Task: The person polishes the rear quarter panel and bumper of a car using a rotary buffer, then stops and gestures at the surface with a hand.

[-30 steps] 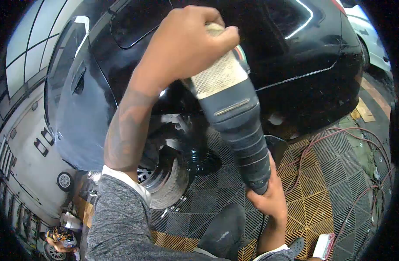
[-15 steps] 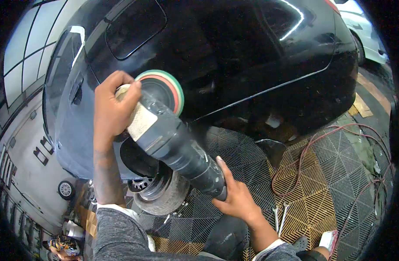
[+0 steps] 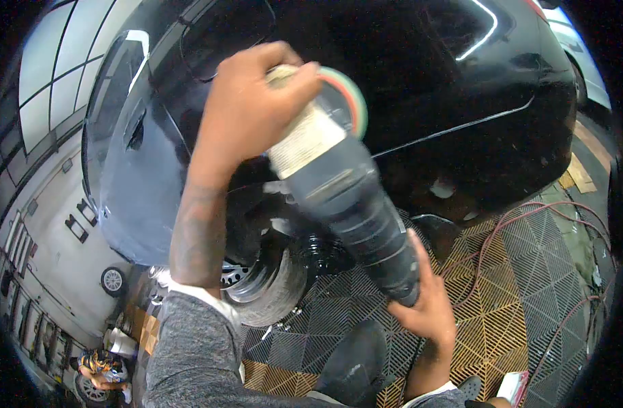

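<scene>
A black power polisher (image 3: 359, 211) with taped bands slants across the middle of the view, its round green-and-orange-edged pad (image 3: 355, 102) against or very near the black car panel (image 3: 447, 88). My left hand (image 3: 257, 102) is wrapped round the pale textured covering at the polisher's head end. Lower right, my right hand (image 3: 427, 299) grips the rear end of its body. Part of the pad is hidden behind the polisher's head and my left hand.
A loose wheel (image 3: 274, 292) lies below the car's wheel arch. Red hose (image 3: 488, 238) loops over the patterned floor tiles (image 3: 488, 313) at right. Another person (image 3: 100, 370) crouches at lower left by a wheel and a white bucket (image 3: 123, 343).
The polisher and both my hands swung left over the panel, then back to the right and upward. The view has shifted slightly too. Both hands kept their hold.
</scene>
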The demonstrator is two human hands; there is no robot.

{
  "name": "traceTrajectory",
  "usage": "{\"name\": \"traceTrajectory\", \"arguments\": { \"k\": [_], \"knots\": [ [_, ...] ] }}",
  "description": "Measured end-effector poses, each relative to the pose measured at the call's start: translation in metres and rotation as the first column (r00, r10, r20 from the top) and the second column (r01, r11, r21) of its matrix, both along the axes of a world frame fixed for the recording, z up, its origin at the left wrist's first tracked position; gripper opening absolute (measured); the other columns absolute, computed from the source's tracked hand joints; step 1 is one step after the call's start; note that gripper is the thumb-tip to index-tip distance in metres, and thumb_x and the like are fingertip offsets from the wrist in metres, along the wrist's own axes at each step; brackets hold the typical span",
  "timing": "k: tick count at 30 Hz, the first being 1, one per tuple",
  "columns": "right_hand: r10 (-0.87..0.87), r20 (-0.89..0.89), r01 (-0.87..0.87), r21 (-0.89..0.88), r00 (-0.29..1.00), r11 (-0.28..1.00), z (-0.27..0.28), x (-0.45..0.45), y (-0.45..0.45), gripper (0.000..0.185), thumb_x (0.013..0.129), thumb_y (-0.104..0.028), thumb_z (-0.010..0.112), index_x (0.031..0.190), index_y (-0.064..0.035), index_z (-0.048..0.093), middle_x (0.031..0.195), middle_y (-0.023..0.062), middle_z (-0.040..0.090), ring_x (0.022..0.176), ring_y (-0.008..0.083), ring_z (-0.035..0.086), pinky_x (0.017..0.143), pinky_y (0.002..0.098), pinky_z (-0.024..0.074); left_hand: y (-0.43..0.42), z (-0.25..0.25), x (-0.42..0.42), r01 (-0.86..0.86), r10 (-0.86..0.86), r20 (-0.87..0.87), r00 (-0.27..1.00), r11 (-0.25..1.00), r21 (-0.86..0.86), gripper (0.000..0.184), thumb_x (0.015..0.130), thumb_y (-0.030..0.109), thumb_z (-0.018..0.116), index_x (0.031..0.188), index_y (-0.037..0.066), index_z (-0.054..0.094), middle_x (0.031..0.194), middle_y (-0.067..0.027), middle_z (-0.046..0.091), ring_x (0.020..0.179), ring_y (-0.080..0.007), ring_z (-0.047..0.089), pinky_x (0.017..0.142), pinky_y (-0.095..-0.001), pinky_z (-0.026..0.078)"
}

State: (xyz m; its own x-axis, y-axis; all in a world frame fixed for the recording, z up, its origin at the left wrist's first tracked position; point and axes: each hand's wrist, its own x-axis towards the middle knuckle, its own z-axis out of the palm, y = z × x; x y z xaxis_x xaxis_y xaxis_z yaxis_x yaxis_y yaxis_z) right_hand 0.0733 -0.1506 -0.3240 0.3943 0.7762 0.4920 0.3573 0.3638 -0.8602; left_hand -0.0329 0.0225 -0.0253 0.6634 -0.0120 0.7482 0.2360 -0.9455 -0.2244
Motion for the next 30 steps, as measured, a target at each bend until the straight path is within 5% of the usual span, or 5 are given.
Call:
{"name": "traceTrajectory", "arguments": {
  "k": [7, 9, 13, 17, 30],
  "knots": [
    [-0.047, 0.006, 0.047, 0.029, 0.999, 0.998, 0.001, 0.002, -0.004, 0.109, 0.067, -0.007, 0.071, 0.162, -0.0133, 0.018, 0.120, 0.0257, 0.070, 0.104, 0.0457, 0.070, 0.093, 0.0452, 0.0567, -0.008, 0.003, 0.020, 0.043, -0.043, 0.010, 0.999, 0.999, -0.013, 0.036, 0.088, 0.035, 0.069, 0.086, -0.001, 0.070, 0.068, -0.0087, 0.067, 0.065, -0.0120, 0.064, 0.061, -0.0319, 0.050],
    [0.033, -0.142, -0.039, -0.040, 0.989, 0.998, 0.004, -0.004, -0.002, 0.107, 0.064, -0.009, 0.069, 0.161, -0.0095, 0.025, 0.126, 0.0209, 0.068, 0.115, 0.0348, 0.069, 0.103, 0.0381, 0.0493, -0.005, 0.002, 0.009, -0.001, 0.003, 0.037, 0.999, 0.998, -0.055, 0.037, 0.081, 0.035, 0.072, 0.085, -0.001, 0.074, 0.081, -0.0221, 0.071, 0.075, -0.0364, 0.072, 0.071, -0.0399, 0.056],
    [0.010, 0.123, -0.019, 0.076, 0.992, 0.997, -0.005, -0.012, 0.018, 0.111, 0.069, -0.010, 0.075, 0.163, -0.0161, 0.015, 0.114, 0.0267, 0.071, 0.098, 0.0475, 0.070, 0.089, 0.0477, 0.0579, -0.001, -0.002, -0.025, -0.101, 0.109, 0.052, 0.993, 0.987, -0.124, 0.033, 0.082, 0.032, 0.072, 0.085, -0.002, 0.071, 0.077, -0.0191, 0.069, 0.073, -0.0295, 0.071, 0.070, -0.0373, 0.054],
    [0.089, 0.141, -0.085, -0.034, 0.986, 0.996, -0.011, -0.030, 0.036, 0.115, 0.071, -0.014, 0.078, 0.163, -0.0197, 0.010, 0.103, 0.0271, 0.072, 0.085, 0.0466, 0.070, 0.080, 0.0506, 0.0589, 0.014, -0.008, -0.061, -0.123, 0.134, 0.086, 0.987, 0.984, -0.130, 0.028, 0.084, 0.025, 0.070, 0.083, -0.002, 0.067, 0.076, -0.0148, 0.066, 0.071, -0.0218, 0.065, 0.068, -0.0345, 0.050],
    [0.156, 0.111, -0.148, -0.075, 0.981, 0.986, -0.002, -0.046, 0.044, 0.115, 0.070, -0.016, 0.078, 0.163, -0.0175, 0.011, 0.100, 0.0273, 0.071, 0.087, 0.0475, 0.070, 0.081, 0.0523, 0.0583, 0.019, -0.011, -0.084, -0.176, 0.206, 0.119, 0.971, 0.960, -0.219, 0.025, 0.086, 0.021, 0.069, 0.080, -0.003, 0.063, 0.071, -0.0115, 0.059, 0.067, -0.0170, 0.057, 0.065, -0.0326, 0.045]
  ]
}}
